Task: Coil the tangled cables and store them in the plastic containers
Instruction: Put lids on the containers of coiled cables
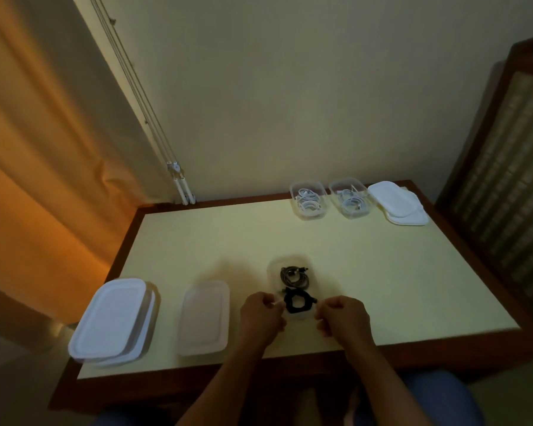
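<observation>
Between left hand [263, 315] and right hand [342, 318] sits the black coil [299, 305].

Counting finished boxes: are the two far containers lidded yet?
No, both far containers stand open with white cables showing; lids lie stacked to their right.

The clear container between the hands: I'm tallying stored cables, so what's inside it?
Two coils: a grey cable at the far end, a black cable nearer. The left hand and right hand overlap the container at its near corners, so anything there is hidden.
</observation>
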Available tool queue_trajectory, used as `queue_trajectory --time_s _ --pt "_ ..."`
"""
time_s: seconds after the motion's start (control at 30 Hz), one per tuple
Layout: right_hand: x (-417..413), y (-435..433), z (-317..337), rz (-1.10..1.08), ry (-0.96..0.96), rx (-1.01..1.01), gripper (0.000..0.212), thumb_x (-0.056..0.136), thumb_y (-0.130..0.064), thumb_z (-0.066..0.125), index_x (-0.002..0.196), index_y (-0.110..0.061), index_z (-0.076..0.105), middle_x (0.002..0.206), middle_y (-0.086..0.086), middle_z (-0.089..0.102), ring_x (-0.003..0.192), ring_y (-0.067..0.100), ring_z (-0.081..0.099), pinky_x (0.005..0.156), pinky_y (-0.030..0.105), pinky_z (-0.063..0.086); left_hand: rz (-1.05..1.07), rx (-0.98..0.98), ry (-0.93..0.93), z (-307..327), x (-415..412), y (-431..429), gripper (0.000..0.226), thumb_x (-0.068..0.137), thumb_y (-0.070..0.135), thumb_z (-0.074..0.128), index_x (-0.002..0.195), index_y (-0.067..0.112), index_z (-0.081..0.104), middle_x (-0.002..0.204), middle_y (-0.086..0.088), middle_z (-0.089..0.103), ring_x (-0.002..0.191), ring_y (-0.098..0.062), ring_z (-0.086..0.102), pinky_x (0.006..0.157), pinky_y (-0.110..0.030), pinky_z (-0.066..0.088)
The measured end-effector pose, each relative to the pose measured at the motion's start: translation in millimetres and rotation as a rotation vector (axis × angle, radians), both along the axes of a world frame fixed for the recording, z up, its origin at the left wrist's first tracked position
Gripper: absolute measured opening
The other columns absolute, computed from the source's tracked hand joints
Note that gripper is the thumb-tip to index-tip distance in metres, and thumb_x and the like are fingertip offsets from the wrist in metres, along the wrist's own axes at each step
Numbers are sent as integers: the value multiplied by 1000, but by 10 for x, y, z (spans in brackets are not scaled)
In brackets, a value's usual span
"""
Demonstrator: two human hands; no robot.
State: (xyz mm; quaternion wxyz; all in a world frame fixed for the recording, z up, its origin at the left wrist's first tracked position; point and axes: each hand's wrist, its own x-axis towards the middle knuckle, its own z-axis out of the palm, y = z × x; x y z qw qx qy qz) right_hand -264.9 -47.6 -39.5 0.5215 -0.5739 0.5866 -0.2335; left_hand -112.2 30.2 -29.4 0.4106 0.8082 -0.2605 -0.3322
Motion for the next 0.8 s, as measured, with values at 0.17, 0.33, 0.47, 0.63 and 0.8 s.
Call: queue_trajectory --time_s 0.17,0.33,0.47,0.63,0.8 --pt "-210 153 -36 11 1 10 12 88 -13 71 76 -12 74 68 3 75 58 20 72 65 42 63 -26 36 -38 -24 -164 186 20 97 20 70 111 7 64 77 -12 74 48 -6 63 41 -14 41" --pt "-269 75 -7 14 5 -14 6 90 -18 73 90 -12 73 72 4 75 60 18 72 59 34 61 -102 98 -155 -13 -106 159 23 96 37 68 99 14 67 82 -4 74 67 -12 69 64 -31 58" --pt "-325 -100 -22 35 75 -101 11 90 -26 72 100 -20 73 77 -1 75 63 13 71 65 33 60 -86 106 -301 59 -24 99 31 98 40 65 119 17 62 102 2 64 84 -9 57 64 -22 41" --pt "-447 -387 50 31 70 -200 18 90 -26 72 107 -20 73 76 -4 74 63 7 70 73 34 59 -62 -37 -395 100 24 -130 29 100 30 64 125 16 62 122 0 53 96 -11 55 79 -22 41" --pt "-605 -846 142 -15 47 -297 28 91 -25 72 119 -18 71 82 0 72 67 11 71 71 38 60 -195 -186 -407 152 22 -632 21 98 25 68 117 18 66 110 1 59 85 0 57 67 -7 42"
